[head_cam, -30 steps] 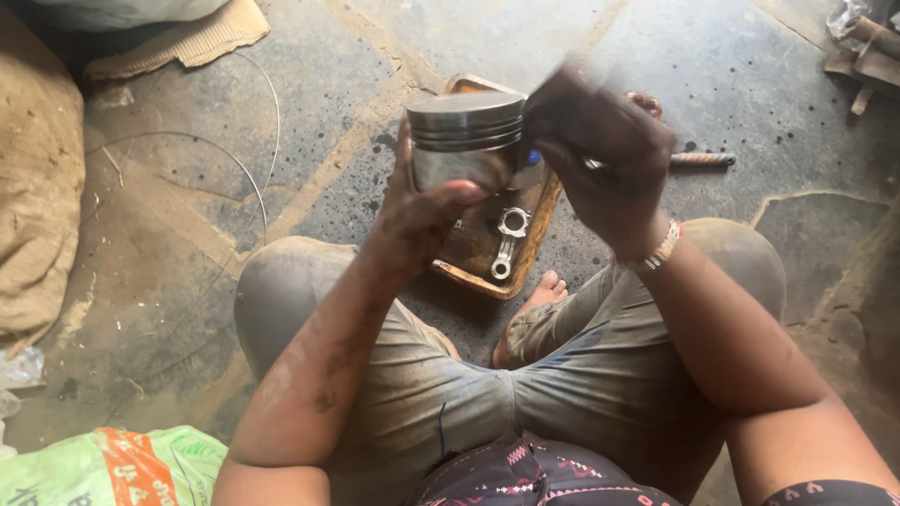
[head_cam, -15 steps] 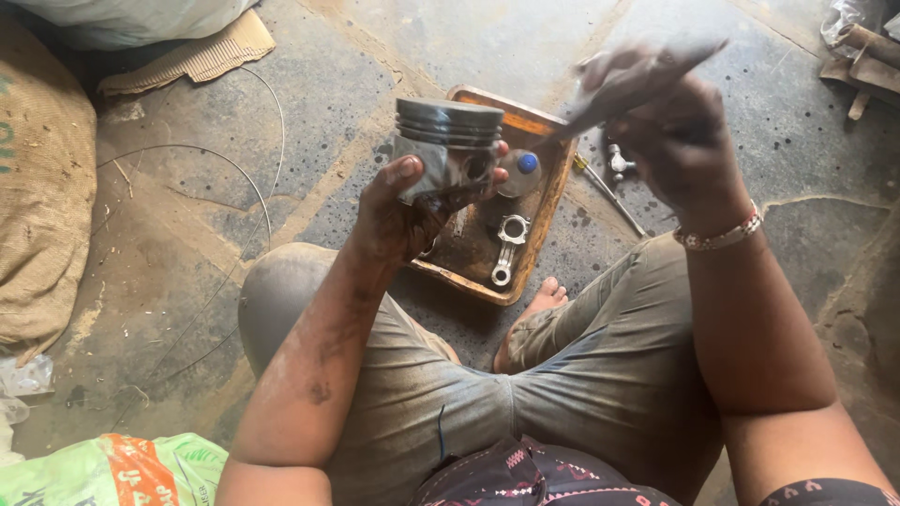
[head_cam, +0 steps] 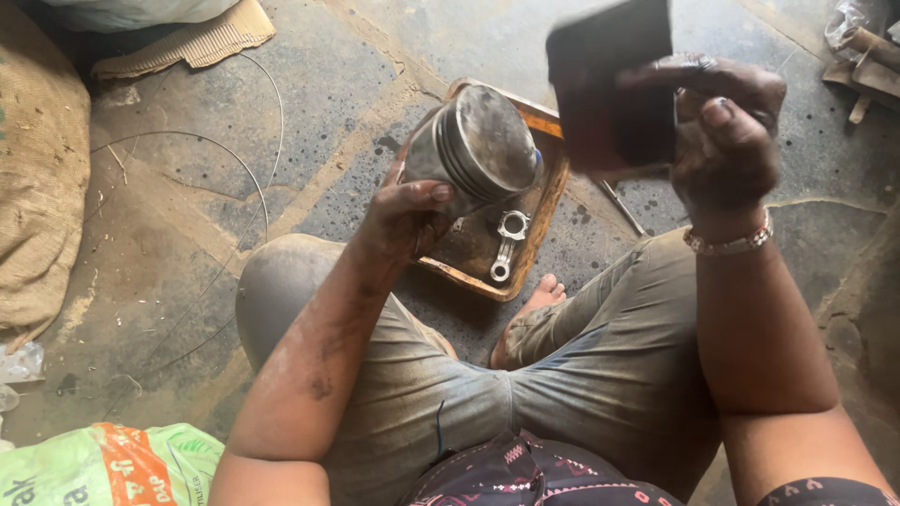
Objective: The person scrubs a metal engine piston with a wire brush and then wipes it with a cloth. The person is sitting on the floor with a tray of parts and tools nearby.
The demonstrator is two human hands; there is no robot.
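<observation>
My left hand [head_cam: 405, 217] grips a round metal piston [head_cam: 478, 142] with ring grooves, tilted so its flat crown faces up and right. My right hand [head_cam: 727, 141] holds a dark, flat rectangular sheet [head_cam: 614, 84], blurred, just right of the piston and above it. Both are held over a rusty orange tray [head_cam: 542, 201] on the floor. In the tray lies a silver connecting rod [head_cam: 506, 244].
I sit on a stained concrete floor with knees apart and a bare foot [head_cam: 534, 305] near the tray. A burlap sack [head_cam: 37, 178] lies at left, cardboard [head_cam: 187, 42] at top left, a green bag [head_cam: 103, 464] at bottom left, wire loops [head_cam: 234, 169] between.
My left hand has tipped the piston from upright so that its crown faces up and right. My right hand has swung a dark sheet up beside the piston.
</observation>
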